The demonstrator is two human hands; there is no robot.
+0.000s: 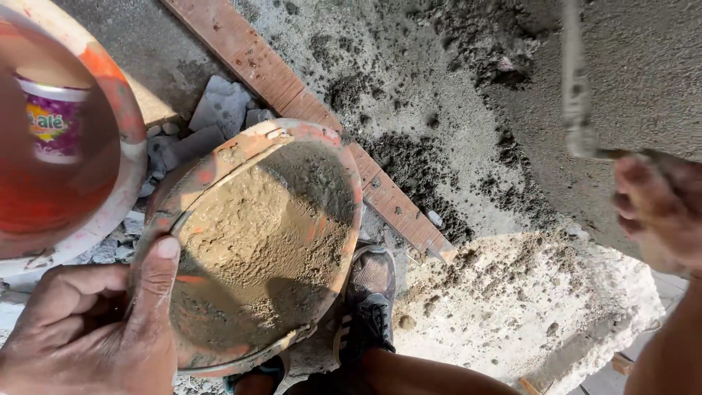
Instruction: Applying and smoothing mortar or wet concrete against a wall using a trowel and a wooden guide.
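Standing over a rough mortar-strewn floor (439, 139) beside a freshly rendered wall (643, 66), keeping the orange pan of wet mortar (256, 241) low and level with the left hand (95, 329) clamped on its rim, thumb inside, and pressing a trowel (578, 88) flat to the wall with the right hand (658, 212) closed round its handle

The orange plastic pan (219, 164) in the left hand (95, 329) is scuffed and crusted, full of wet gritty mortar (256, 241); the bucket (121, 110) far left looks like smoother glossy plastic; the wooden plank (292, 95) is worn and dusty; the trowel blade (578, 95) by the right hand (658, 212) is dull, smeared metal; the plastered wall (643, 66) is rough and matt.
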